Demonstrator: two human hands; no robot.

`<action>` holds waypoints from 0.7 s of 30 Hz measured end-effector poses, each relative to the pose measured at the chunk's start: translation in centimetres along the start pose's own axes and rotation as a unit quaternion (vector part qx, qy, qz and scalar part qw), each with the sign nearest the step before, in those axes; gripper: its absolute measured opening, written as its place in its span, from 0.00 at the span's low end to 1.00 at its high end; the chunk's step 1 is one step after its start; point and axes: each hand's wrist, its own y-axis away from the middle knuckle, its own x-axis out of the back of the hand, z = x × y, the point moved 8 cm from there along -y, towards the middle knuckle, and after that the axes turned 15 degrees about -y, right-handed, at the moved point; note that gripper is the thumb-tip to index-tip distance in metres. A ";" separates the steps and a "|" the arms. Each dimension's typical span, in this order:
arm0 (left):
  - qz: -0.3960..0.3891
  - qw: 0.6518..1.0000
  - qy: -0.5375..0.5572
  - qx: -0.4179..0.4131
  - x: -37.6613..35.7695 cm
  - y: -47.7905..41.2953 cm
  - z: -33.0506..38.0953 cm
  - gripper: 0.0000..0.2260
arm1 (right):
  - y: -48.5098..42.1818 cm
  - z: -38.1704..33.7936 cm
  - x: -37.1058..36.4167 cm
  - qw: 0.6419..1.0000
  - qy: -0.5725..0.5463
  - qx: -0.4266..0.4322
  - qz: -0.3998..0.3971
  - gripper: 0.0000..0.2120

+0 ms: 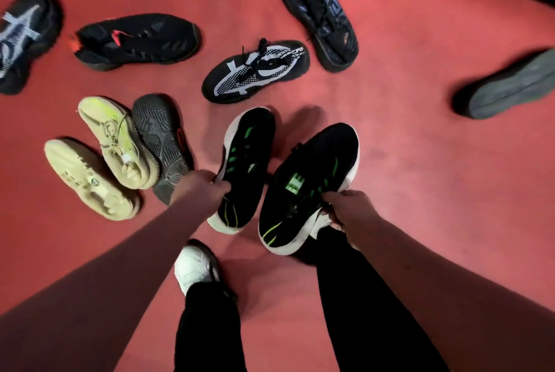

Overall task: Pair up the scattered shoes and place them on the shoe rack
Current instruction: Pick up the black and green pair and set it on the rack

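Faintly, "RE…CAR" on black-and-white shoe (255,71)

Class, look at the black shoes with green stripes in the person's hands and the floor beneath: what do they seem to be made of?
Black shoes with green stripes and white soles: uppers look like matte knitted fabric; soles look like smooth foam or rubber, hard to tell which. Red floor: probably short-pile carpet or felt, dull and slightly fuzzy.

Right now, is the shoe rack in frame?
No: only red floor, scattered shoes, and the left hand and right hand each gripping a black-and-green shoe.
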 end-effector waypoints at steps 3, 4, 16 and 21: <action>-0.016 0.997 0.072 0.028 1.8 5.6 0.1 0.18 | 4.7 -2.6 2.1 1.000 0.018 0.011 -0.018 0.07; -0.022 0.995 0.087 0.033 2.6 7.3 0.2 0.16 | 6.5 -3.6 2.8 0.999 0.025 0.017 -0.020 0.07; -0.075 0.982 0.169 -0.030 10.7 21.5 6.2 0.07 | 23.7 -12.7 11.6 0.987 0.056 0.150 0.006 0.07; -0.090 0.973 0.185 -0.101 14.0 33.0 9.8 0.03 | 35.1 -13.2 20.2 0.978 0.037 0.203 0.020 0.08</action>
